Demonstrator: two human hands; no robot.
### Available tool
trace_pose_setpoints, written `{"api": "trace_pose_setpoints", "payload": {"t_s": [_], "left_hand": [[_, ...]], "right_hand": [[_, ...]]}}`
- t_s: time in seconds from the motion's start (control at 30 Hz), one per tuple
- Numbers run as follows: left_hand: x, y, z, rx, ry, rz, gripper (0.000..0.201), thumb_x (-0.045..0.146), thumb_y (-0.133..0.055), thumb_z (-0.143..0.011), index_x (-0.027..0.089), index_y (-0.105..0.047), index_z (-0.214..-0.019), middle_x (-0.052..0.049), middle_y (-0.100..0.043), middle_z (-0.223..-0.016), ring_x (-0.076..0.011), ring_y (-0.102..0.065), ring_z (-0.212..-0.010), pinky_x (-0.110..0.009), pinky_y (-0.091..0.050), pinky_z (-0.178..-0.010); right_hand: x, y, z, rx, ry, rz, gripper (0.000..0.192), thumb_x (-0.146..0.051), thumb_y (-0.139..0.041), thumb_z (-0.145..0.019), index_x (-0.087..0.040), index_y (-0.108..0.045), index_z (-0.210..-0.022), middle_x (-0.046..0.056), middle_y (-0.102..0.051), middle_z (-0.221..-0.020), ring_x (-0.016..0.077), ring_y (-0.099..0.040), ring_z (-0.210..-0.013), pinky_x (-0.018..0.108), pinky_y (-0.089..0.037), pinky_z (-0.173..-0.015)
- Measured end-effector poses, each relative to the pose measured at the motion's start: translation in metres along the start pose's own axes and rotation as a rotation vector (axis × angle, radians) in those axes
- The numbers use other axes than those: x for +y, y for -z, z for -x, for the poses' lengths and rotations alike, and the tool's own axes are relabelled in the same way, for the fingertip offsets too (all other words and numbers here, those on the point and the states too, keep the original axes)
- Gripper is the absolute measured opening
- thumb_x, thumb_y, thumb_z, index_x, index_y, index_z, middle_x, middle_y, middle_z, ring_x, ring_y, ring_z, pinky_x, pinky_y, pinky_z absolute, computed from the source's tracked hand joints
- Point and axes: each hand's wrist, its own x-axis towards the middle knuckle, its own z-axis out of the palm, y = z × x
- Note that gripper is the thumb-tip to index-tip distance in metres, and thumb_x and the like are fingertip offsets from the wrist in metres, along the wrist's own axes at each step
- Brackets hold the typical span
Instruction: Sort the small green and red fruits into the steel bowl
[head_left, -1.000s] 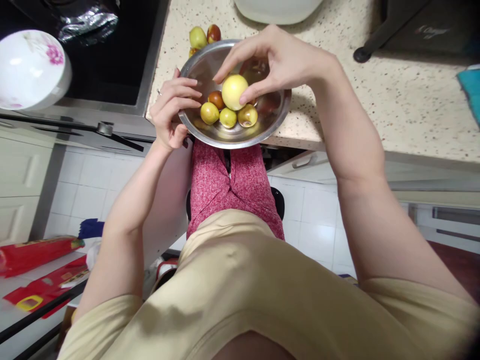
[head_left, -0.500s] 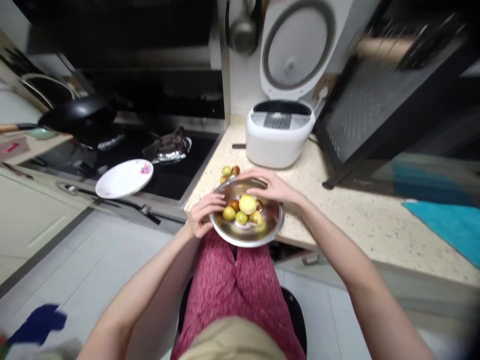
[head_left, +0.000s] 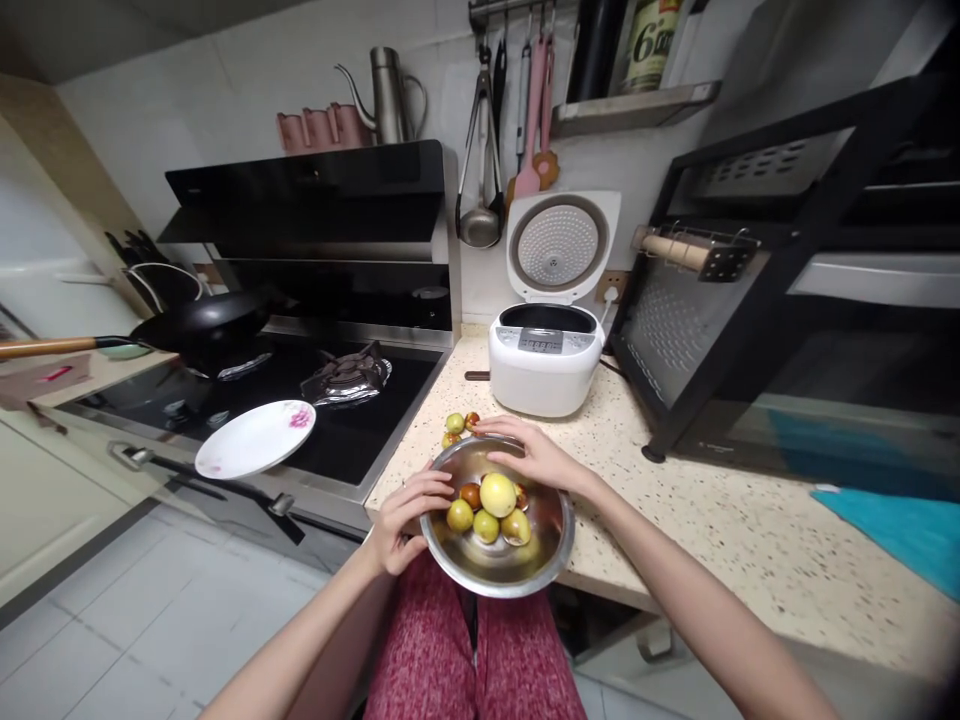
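1. Two hands on one steel bowl [head_left: 499, 560]: the bowl sits at the front edge of the tabletop [head_left: 675, 500], partly overhanging it above the person's lap.
2. Step in hand, as I read it: steadying the bowl of fruit, with nothing lifted out of it.
3. Left hand [head_left: 405, 515]: grips the near-left rim, fingers [head_left: 435, 490] curled loosely over the rim to the inside, close to the small fruits. Whether the thumb is under the rim I cannot tell.
4. Right hand [head_left: 529, 455]: laid across the far rim, fingers [head_left: 491, 425] stretched out flat and close together, palm down. It pinches nothing; the big fruit sits just below it, apart from it.
5. Contents: one large pale yellow fruit [head_left: 498, 494] in the middle, ringed by about four small green and brown fruits [head_left: 486, 525].
6. More small fruits [head_left: 459, 425] lie loose on the tabletop just behind the bowl, between it and the rice cooker [head_left: 546, 370], whose lid stands open.
7. Next move, judged: any shift of the bowl needs both rim grips firm first, since the overhang makes it tippy and the round fruit will roll.
8. Left of the tabletop: stove [head_left: 300, 400] with a white plate [head_left: 255, 440] at its front edge, wok [head_left: 199, 320] behind.
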Motion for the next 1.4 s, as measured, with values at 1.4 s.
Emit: {"api": "trace_pose_setpoints", "payload": {"t_s": [1.4], "left_hand": [[-0.005,0.001,0.003,-0.047,0.001,0.066,0.057,0.06,-0.045,-0.103,0.012,-0.07,-0.123,-0.02,-0.072,-0.118,-0.034,-0.064,-0.125,-0.061,-0.042,-0.118]], "right_hand": [[0.08,-0.017,-0.076,-0.209,0.2,0.376,0.034,-0.023,-0.066,-0.099,-0.024,-0.071,-0.132,0.011,-0.075,-0.121,0.0226,-0.072,-0.109,0.034,-0.059,-0.092]]}}
